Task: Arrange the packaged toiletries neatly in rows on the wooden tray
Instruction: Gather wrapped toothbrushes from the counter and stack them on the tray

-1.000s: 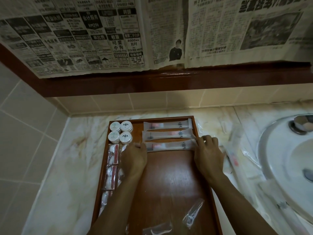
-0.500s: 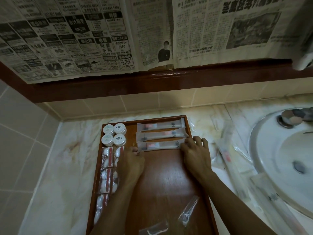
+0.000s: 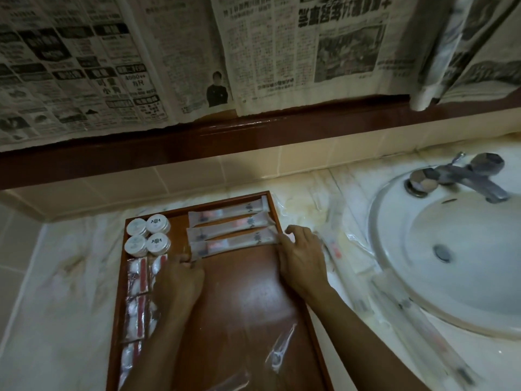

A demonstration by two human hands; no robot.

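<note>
Four round white tubs (image 3: 148, 235) sit upper left in the wooden tray (image 3: 245, 292). My left hand (image 3: 180, 280) pinches the left end of the nearest long sachet (image 3: 234, 244), centre frame; my right hand (image 3: 301, 258) pinches its right end, fingers curled.

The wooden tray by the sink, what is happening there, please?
A person is lining up toiletries on the wooden tray. The left hand and right hand hold the two ends of the third long packet, below two others. Four round white tubs sit in the far left corner.
</note>
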